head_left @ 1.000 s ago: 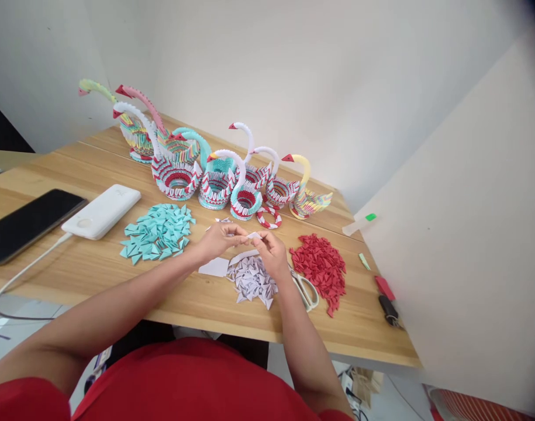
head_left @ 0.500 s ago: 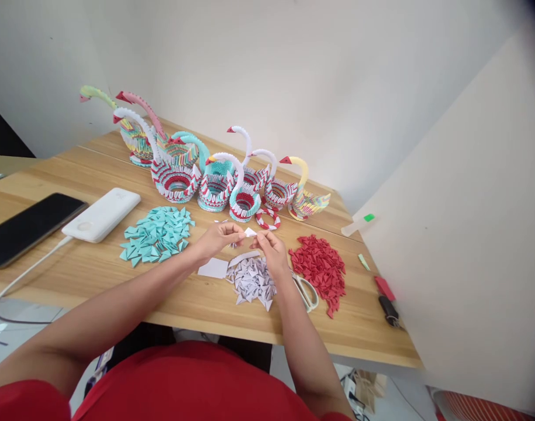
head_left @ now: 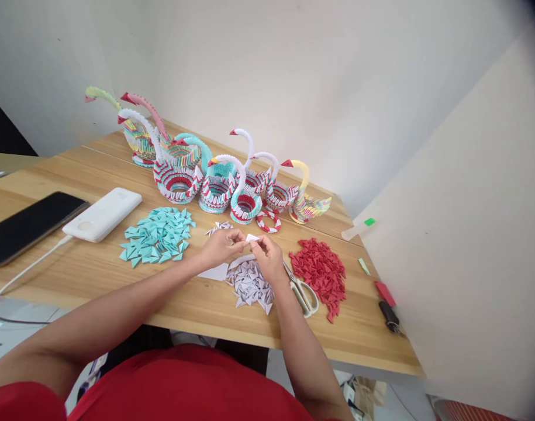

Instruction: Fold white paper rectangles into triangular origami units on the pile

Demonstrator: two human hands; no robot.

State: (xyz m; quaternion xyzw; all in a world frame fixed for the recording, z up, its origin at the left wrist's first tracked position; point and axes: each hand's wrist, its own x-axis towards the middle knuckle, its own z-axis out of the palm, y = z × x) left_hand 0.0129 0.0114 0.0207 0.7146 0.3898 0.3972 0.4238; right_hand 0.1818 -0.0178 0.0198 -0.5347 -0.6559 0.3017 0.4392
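Between my fingertips is a small white piece of folded paper [head_left: 251,238]. My left hand [head_left: 225,245] pinches it from the left, and my right hand [head_left: 268,255] grips it from the right; both are closed. Just below my hands lies a heap of white folded paper triangles [head_left: 252,285]. A flat white paper sheet [head_left: 215,272] sits under my left wrist, partly covered. Beyond my left hand is a smaller cluster of white pieces [head_left: 221,227]. Scissors [head_left: 306,295] with pale handles rest beside my right forearm, partly hidden by it.
Turquoise triangles [head_left: 158,235] lie to the left, red triangles [head_left: 320,272] to the right. Several paper swans [head_left: 178,182] and a red-and-white ring [head_left: 268,221] stand behind. A phone [head_left: 33,227] and a cabled white power bank [head_left: 103,214] are far left; a wall closes the right side.
Both hands have shifted slightly down, still pinching the paper, with fingers rearranged on it. The view has moved a little, and more of the scissors and the small white cluster shows.
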